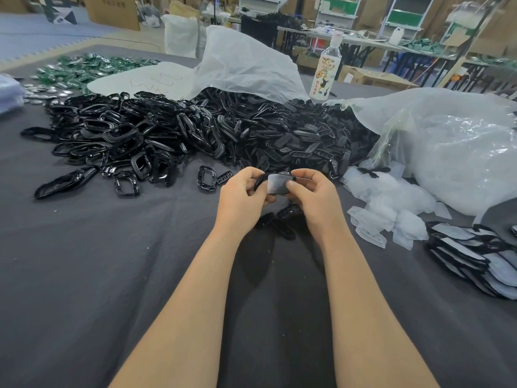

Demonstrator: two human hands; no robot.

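Two grips on one part: left hand and right hand are pinching a small black plastic piece with a grey flat face.
Fingers are curling round its ends, holding it just in front of the big heap of black plastic frames, above the dark grey cloth-covered table.
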